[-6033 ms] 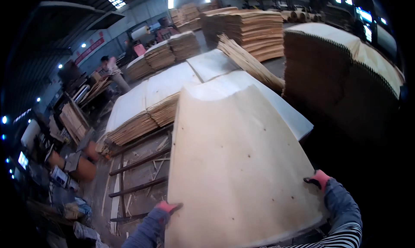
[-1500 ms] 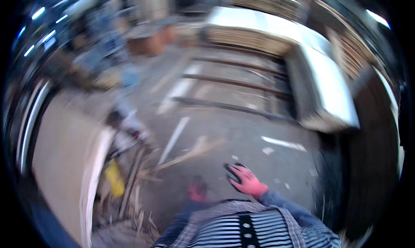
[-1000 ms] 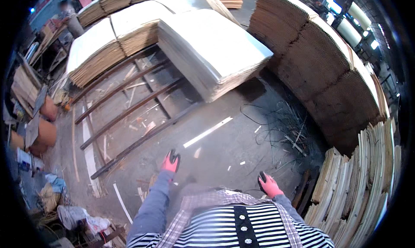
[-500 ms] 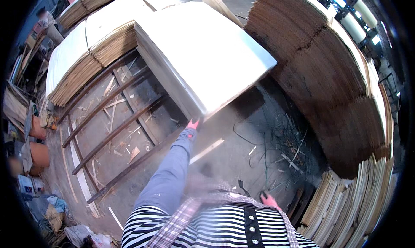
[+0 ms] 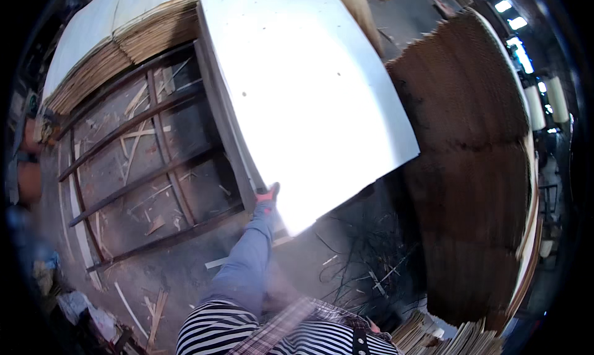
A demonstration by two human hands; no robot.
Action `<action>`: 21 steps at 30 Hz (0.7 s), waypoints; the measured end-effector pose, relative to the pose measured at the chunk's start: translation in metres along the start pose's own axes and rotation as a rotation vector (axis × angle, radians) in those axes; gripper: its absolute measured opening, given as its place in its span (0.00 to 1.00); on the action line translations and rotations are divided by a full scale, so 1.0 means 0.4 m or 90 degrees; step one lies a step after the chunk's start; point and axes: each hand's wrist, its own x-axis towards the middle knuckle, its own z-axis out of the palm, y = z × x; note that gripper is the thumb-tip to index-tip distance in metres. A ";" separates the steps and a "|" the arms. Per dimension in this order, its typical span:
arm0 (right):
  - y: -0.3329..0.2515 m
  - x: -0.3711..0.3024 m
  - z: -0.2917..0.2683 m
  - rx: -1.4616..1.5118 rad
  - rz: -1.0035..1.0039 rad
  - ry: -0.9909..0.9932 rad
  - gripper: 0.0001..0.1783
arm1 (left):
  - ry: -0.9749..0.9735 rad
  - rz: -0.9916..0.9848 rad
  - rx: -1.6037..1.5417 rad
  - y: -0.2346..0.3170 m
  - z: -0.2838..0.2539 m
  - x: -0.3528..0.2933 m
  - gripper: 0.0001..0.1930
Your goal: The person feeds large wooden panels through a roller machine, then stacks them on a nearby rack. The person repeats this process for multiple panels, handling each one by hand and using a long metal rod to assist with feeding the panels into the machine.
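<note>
Out in front of me, my left hand, in a pinkish-red glove with dark fingertips, grips the left edge of a pale veneer sheet near its front corner. A dark fingertip lies over the sheet's top face, while the other fingers are partly hidden. The sheet tops a tall stack, and its near corner juts past my hand toward me. Only a small pinkish bit of my right hand shows beside my striped top at the lower edge; its fingers cannot be made out.
Left of the stack, a dark slatted frame lies on the floor among wood scraps. A veneer stack stands behind it. To the right rises a tall brown stack. Tangled dark strapping covers floor between the stacks, with upright sheets nearby.
The view has shifted. The sheet's near corner now sticks out past my left hand toward me. My right hand has dropped mostly out of sight behind my body.
</note>
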 end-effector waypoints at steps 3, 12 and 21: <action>-0.188 0.015 -0.071 -0.056 0.013 -0.049 0.30 | -0.144 0.146 0.110 -0.050 0.000 0.052 0.29; -0.459 0.133 -0.282 0.040 -0.162 0.123 0.25 | 0.053 -0.005 0.570 -0.046 -0.009 0.093 0.39; -0.205 0.275 -0.226 -0.104 -0.060 -0.043 0.26 | 0.165 0.110 0.462 0.034 0.105 -0.055 0.34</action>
